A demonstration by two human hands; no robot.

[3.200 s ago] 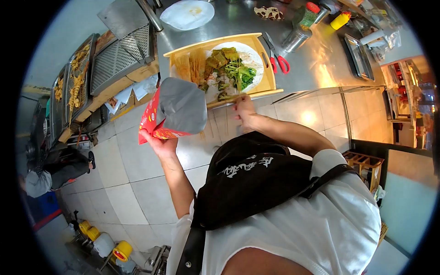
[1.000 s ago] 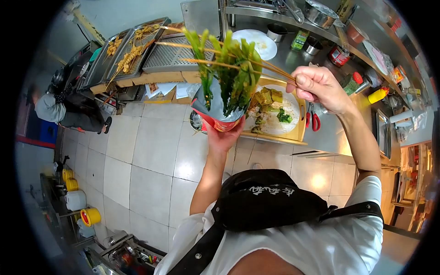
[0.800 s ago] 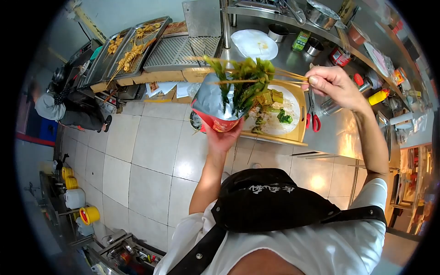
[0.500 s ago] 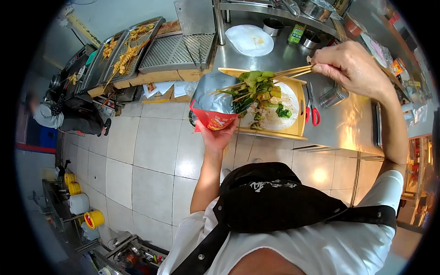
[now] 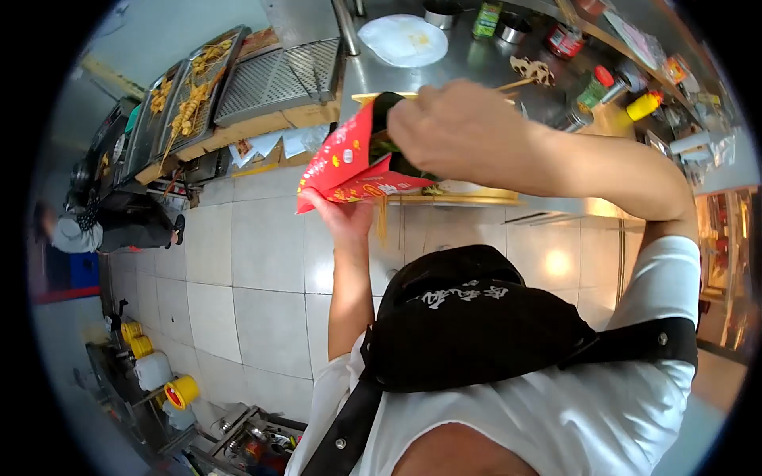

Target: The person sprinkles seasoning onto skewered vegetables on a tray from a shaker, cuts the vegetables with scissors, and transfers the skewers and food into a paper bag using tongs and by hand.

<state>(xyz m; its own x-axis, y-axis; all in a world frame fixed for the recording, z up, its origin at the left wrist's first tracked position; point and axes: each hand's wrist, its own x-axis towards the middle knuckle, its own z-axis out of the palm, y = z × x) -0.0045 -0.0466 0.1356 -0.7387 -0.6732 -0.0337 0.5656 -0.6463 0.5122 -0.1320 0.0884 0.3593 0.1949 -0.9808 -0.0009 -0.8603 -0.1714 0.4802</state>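
Observation:
My left hand (image 5: 343,216) is closed round the lower end of a red printed paper bag (image 5: 337,163), which tilts with its dark mouth toward the right. At that mouth is my right hand (image 5: 452,131), its fingers curled on skewers; thin stick ends (image 5: 516,83) show beyond its knuckles. Some green leaves (image 5: 384,147) are visible inside the bag, mostly hidden by the hand. Behind the bag and hand lies the yellow wooden tray (image 5: 476,198), largely covered from view.
On the steel counter (image 5: 389,71) are a white round sheet (image 5: 403,41), metal cups, jars and a yellow bottle (image 5: 644,105). A perforated rack (image 5: 278,83) and trays of skewers (image 5: 190,103) stand left. Another person (image 5: 119,226) is at the far left.
My right hand has moved left from above the tray to the bag's mouth, bringing the leafy skewers along. The bag has tipped and turned, and the view has shifted.

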